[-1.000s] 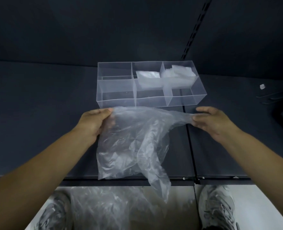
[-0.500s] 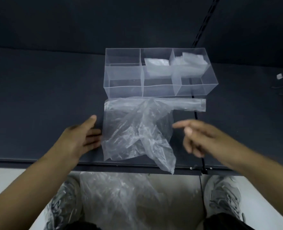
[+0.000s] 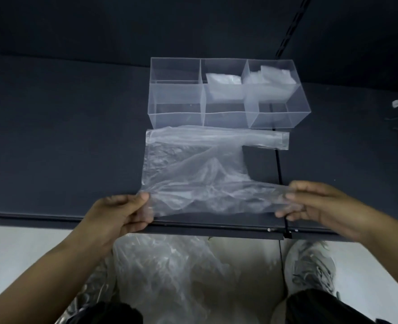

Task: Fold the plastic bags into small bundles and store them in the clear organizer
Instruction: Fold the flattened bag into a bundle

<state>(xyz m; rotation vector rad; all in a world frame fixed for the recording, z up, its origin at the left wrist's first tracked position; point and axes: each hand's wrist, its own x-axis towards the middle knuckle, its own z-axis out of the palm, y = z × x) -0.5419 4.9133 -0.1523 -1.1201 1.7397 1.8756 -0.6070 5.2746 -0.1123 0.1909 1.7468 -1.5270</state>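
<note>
A clear plastic bag point(image 3: 193, 164) lies spread on the dark table, its far handle stretched to the right just in front of the clear organizer point(image 3: 177, 118). My left hand point(image 3: 118, 213) pinches the bag's near left corner at the table's front edge. My right hand point(image 3: 314, 204) pinches the near handle on the right, pulled taut between both hands. Two folded bag bundles sit in the organizer's back compartments, one in the middle point(image 3: 223, 86) and one on the right point(image 3: 270, 78). The other compartments hold nothing.
A heap of loose clear bags point(image 3: 170, 272) lies on the floor between my shoes, below the table's front edge point(image 3: 53, 218). A seam point(image 3: 278, 164) runs across the table on the right. A small white object point(image 3: 396, 103) and dark cables lie at the far right.
The bag was laid down on the table and released half a second ago. Both hands have since come to the near edge and taken hold of its left corner and right handle.
</note>
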